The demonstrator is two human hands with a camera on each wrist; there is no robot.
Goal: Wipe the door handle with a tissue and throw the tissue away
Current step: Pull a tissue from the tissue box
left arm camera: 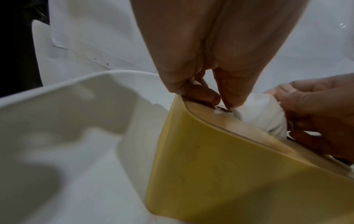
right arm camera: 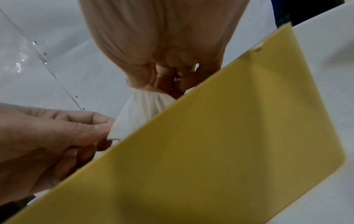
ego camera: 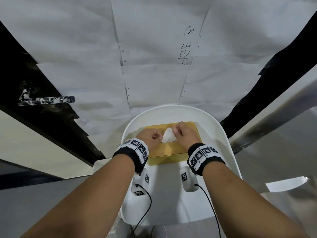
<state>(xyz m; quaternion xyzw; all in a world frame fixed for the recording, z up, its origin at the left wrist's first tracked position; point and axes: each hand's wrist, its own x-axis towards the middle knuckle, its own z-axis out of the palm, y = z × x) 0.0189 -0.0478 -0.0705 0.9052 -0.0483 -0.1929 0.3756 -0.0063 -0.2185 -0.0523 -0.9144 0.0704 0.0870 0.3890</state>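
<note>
A yellow tissue box (ego camera: pixel 171 152) lies on a white chair seat (ego camera: pixel 223 152) in front of the door. A white tissue (ego camera: pixel 169 137) sticks up out of the box's top slot. My right hand (ego camera: pixel 175 130) pinches the tissue's upper end (right arm camera: pixel 153 97) with curled fingers. My left hand (ego camera: pixel 159 137) has curled fingers, and its thumb and forefinger meet on the tissue's lower edge (right arm camera: pixel 114 131) at the slot. The shiny door handle (ego camera: pixel 48 100) juts out at the left, on the dark door frame and well away from both hands.
White paper sheets (ego camera: pixel 154 66) cover the door behind the chair. The chair's raised rim (left arm camera: pixel 57 91) curves round the box. A grey metal edge (ego camera: pixel 274 117) runs along the right. No bin shows in any view.
</note>
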